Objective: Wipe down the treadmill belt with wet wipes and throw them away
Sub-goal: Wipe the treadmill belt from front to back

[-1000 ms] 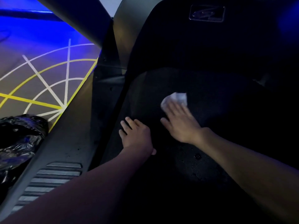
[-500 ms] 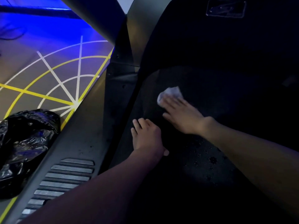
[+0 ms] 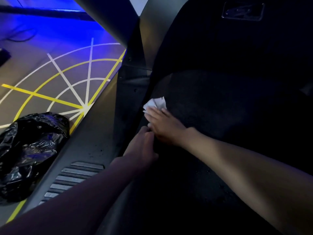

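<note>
Since the earlier frames, the right hand (image 3: 163, 125) has carried the wet wipe (image 3: 155, 103) leftward across the treadmill belt (image 3: 220, 109), from a position clear of the belt's left edge to a position at that edge, and the left hand (image 3: 144, 147) now sits just beside the right hand, where a gap separated them before. Head view: the right hand lies palm down on the belt with its fingers (image 3: 152, 114) extended and flat. The fingers press the near part of the white, crumpled wipe against the belt surface, and the far part of the wipe projects beyond the fingertips. No finger curls around the wipe. The left hand rests at the left margin of the belt, nearer than the right hand, with its knuckles next to the right thumb. Low light prevents a reading of whether the left fingers are bent or straight, and nothing is visible in that hand. Left of the belt runs the grey side rail (image 3: 94, 143), with a ribbed tread pad (image 3: 74, 177) at its near end. A black plastic bag (image 3: 32, 150) lies on the floor (image 3: 25, 77) left of the rail, crumpled and glossy. The floor carries yellow and white lines that converge at a point beside the rail, and blue light covers its far part. At the far end of the belt rises the dark motor cover (image 3: 220, 44), with a badge (image 3: 243, 11) near its top.
</note>
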The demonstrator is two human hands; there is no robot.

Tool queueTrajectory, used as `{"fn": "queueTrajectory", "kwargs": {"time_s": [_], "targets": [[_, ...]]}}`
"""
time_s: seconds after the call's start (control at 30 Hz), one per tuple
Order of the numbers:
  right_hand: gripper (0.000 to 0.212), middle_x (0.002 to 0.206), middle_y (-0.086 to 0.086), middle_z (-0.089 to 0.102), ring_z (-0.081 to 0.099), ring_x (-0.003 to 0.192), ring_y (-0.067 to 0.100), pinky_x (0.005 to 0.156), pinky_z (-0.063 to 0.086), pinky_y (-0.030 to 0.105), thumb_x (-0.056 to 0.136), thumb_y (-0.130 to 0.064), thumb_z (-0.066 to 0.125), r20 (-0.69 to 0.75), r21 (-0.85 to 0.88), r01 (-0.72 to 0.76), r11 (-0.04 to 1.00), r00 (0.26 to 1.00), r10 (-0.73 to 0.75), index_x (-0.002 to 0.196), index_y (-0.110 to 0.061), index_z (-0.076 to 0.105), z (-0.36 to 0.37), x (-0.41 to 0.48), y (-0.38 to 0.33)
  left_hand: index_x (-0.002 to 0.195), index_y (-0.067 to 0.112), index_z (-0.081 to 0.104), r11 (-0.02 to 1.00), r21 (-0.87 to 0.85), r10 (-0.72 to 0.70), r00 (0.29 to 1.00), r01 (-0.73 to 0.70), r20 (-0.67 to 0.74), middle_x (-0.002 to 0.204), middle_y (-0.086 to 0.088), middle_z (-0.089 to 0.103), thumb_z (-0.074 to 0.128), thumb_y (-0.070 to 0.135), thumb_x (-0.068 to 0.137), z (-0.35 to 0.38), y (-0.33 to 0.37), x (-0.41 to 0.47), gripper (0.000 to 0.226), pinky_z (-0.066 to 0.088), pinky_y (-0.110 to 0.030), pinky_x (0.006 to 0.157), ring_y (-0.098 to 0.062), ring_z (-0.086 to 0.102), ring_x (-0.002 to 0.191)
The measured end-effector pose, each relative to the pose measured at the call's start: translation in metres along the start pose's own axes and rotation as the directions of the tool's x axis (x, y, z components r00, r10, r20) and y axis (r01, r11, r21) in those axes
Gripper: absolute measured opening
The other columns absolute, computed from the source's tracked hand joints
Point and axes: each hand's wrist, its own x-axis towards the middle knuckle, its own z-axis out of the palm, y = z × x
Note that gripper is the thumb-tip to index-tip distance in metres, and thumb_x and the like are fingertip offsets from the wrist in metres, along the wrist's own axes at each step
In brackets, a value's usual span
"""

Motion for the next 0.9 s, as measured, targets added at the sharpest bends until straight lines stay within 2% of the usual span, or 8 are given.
{"fn": "queueTrajectory", "kwargs": {"time_s": [0.17,0.3,0.37,0.5,0.67,0.73,0.8,0.9], "targets": [[0.061,0.165,0.004,-0.004,-0.007,0.15,0.012,0.122,-0.003,0.037,0.105,-0.036,0.023,0.025,0.039,-0.074,0.996,0.997,0.073,0.156,-0.011,0.0,-0.009,-0.007,0.006,0.099,0.015,0.038,0.999,0.009,0.036,0.999,-0.036,-0.02,0.107,0.0,0.033,0.082,0.035,0.065,0.011,-0.002,-0.015,0.059,0.037,-0.023,0.082,-0.019,0.044,0.099],[0.06,0.164,0.008,-0.006,-0.008,0.15,0.017,0.122,-0.002,0.036,0.106,-0.031,0.023,0.032,0.062,0.018,0.998,0.999,-0.02,0.155,-0.007,-0.001,0.002,-0.02,-0.013,0.128,0.006,0.041,0.999,-0.022,0.05,0.999,-0.05,0.009,0.121,-0.003,0.035,0.087,0.04,0.059,0.014,-0.001,-0.015,0.09,0.034,-0.022,0.098,-0.016,0.037,0.113],[0.059,0.164,0.003,-0.007,-0.008,0.15,0.013,0.122,-0.002,0.035,0.106,-0.03,0.023,0.025,0.002,0.047,0.999,0.999,-0.047,0.155,-0.011,-0.002,0.005,-0.03,-0.003,0.121,0.006,0.043,1.0,-0.01,0.018,1.0,-0.018,0.0,0.122,-0.004,0.035,0.087,0.038,0.062,0.016,0.0,-0.017,0.08,0.034,-0.023,0.097,-0.018,0.039,0.115],[0.06,0.165,0.006,-0.001,-0.006,0.151,0.016,0.122,-0.002,0.038,0.104,-0.036,0.022,-0.06,0.079,-0.193,0.978,0.978,0.198,0.155,-0.01,0.005,0.008,-0.033,-0.014,0.12,0.007,0.046,1.0,0.008,0.002,1.0,-0.002,-0.029,0.127,-0.009,0.037,0.087,0.029,0.065,0.021,0.001,-0.019,0.072,0.036,-0.026,0.098,-0.024,0.043,0.121],[0.06,0.164,0.001,-0.008,-0.012,0.15,0.014,0.122,-0.003,0.037,0.105,-0.037,0.021,0.059,-0.112,0.105,0.988,0.993,-0.099,0.156,-0.014,-0.002,0.012,-0.06,-0.003,0.097,0.015,0.054,1.0,0.02,0.004,0.997,-0.002,-0.082,0.106,-0.001,0.045,0.079,0.042,0.067,0.03,-0.007,-0.016,0.047,0.047,-0.031,0.081,-0.016,0.049,0.096],[0.059,0.164,0.002,-0.009,-0.011,0.15,0.013,0.122,-0.004,0.036,0.105,-0.039,0.019,0.022,-0.109,-0.082,0.991,0.996,0.085,0.156,-0.015,-0.002,0.004,-0.06,0.013,0.113,0.02,0.054,1.0,-0.005,0.029,0.985,-0.031,-0.172,0.121,-0.013,0.052,0.051,0.062,0.075,0.047,-0.017,-0.014,0.057,0.055,-0.047,0.083,-0.031,0.058,0.104],[0.062,0.164,0.004,-0.009,-0.011,0.15,0.015,0.122,-0.004,0.036,0.105,-0.042,0.019,-0.003,-0.055,-0.229,0.972,0.973,0.229,0.156,-0.014,-0.002,-0.003,-0.062,0.011,0.135,0.027,0.044,0.998,-0.049,-0.053,0.972,0.043,-0.228,0.133,-0.008,0.051,0.034,0.071,0.077,0.083,-0.048,-0.001,0.073,0.054,-0.056,0.086,-0.034,0.057,0.115],[0.061,0.164,0.005,-0.003,-0.007,0.15,0.017,0.122,0.0,0.037,0.105,-0.039,0.024,0.061,-0.016,0.057,0.998,0.997,-0.056,0.156,-0.013,0.001,0.002,-0.077,-0.016,0.114,0.041,0.062,0.992,-0.103,-0.076,0.995,0.069,-0.065,0.125,-0.001,0.061,0.049,0.056,0.083,0.069,-0.039,0.005,0.037,0.054,-0.049,0.09,-0.026,0.053,0.125]]}}
